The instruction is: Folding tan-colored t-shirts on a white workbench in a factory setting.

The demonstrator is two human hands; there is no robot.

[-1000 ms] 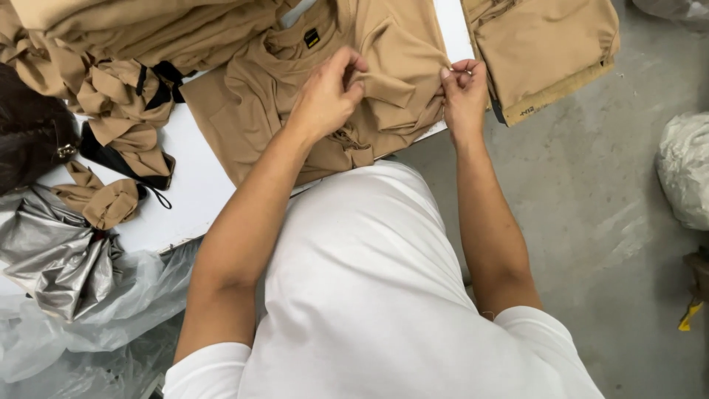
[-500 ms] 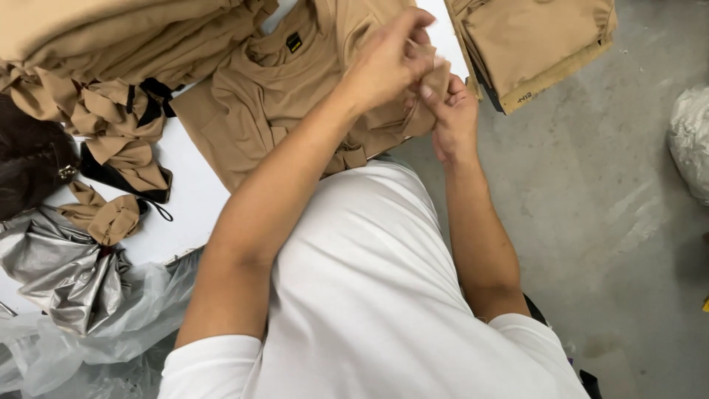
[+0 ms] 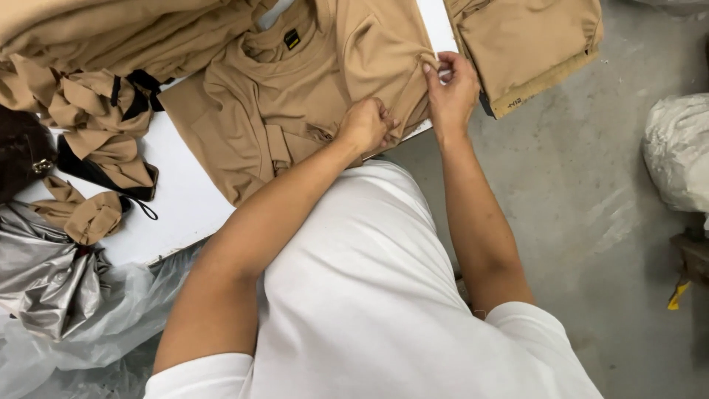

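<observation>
A tan T-shirt with a small black neck label lies spread on the white table. My left hand is closed on a pinch of the shirt's cloth near the table's front edge. My right hand grips the shirt's right edge, a fold of fabric held between thumb and fingers. The two hands are close together, a strip of cloth stretched between them.
Several tan garments are piled at the table's left and back. A folded tan stack hangs off the right edge. Tan and black straps lie left. Silver plastic bags sit below. A white sack stands on the grey floor.
My left hand has dropped from beside my right hand down toward the table's front edge, still pinching cloth. My right hand has stayed at the shirt's right edge.
</observation>
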